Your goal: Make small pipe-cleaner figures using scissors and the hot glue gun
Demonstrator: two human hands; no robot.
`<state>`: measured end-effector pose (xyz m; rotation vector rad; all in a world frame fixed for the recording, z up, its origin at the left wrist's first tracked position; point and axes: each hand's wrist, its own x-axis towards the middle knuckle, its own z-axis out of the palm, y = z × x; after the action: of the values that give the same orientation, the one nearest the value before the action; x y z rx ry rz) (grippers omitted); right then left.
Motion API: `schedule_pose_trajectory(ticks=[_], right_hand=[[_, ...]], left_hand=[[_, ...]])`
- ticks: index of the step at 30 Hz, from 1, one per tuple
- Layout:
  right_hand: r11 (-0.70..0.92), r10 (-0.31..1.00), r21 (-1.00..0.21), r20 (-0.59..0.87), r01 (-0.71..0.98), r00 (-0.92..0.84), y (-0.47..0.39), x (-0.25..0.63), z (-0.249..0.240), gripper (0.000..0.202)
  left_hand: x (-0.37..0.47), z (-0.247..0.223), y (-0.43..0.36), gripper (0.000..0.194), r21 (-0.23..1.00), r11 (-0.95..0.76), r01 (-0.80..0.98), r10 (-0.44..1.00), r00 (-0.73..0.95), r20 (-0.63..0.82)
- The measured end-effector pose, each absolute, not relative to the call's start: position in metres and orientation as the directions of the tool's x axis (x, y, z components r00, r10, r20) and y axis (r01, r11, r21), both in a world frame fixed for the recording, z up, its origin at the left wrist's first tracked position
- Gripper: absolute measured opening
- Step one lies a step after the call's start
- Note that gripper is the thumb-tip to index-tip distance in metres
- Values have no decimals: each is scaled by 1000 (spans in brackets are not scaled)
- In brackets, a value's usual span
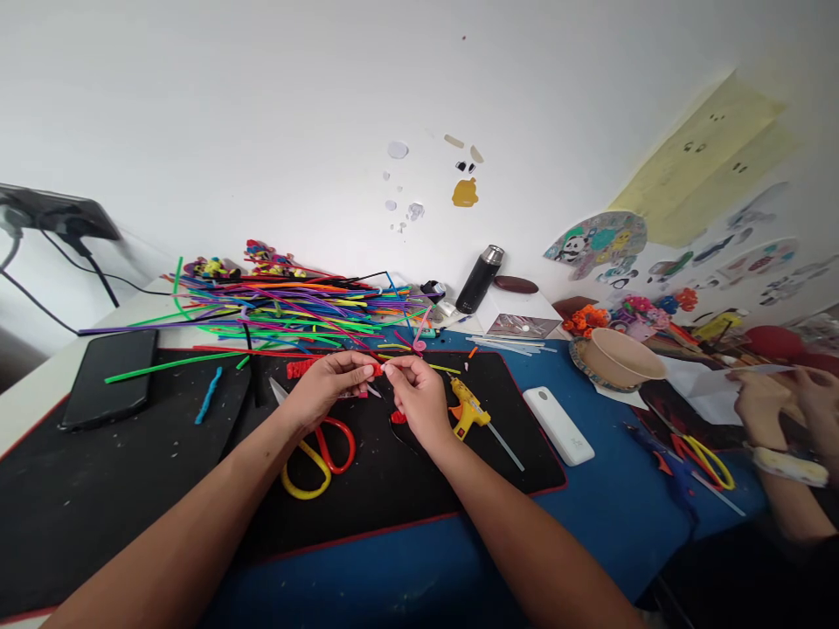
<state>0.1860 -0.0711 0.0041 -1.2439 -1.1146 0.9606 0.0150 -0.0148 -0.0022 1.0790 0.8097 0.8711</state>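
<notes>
Over the black mat (419,507), my left hand (334,380) and my right hand (419,397) meet with fingertips nearly touching. Between them is a short red fuzzy pipe cleaner piece (377,370), pinched from both sides; the fingers cover most of it. Scissors (352,452) with one red and one yellow handle lie under my left wrist, blades partly hidden. A coiled red pipe cleaner (298,369) rests just beyond my left hand. Another red bit (398,418) lies beside my right hand. To its right is a yellow glue gun (470,409) with a clear glue stick in it.
Many coloured pipe cleaners (294,306) are heaped along the wall. A phone (111,380) lies at left, a white power bank (558,426) at right. Farther back stands a black thermos (480,281). Another person's hands (764,406) hold white paper near a bowl (626,358).
</notes>
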Motion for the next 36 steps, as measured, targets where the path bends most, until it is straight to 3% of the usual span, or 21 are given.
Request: schedule_pose_trajectory(ticks=[36], right_hand=[[74, 978, -997, 66, -38, 197, -72, 184, 1, 27]], left_hand=[[15, -5, -14, 43, 948, 240, -209, 892, 432, -131]])
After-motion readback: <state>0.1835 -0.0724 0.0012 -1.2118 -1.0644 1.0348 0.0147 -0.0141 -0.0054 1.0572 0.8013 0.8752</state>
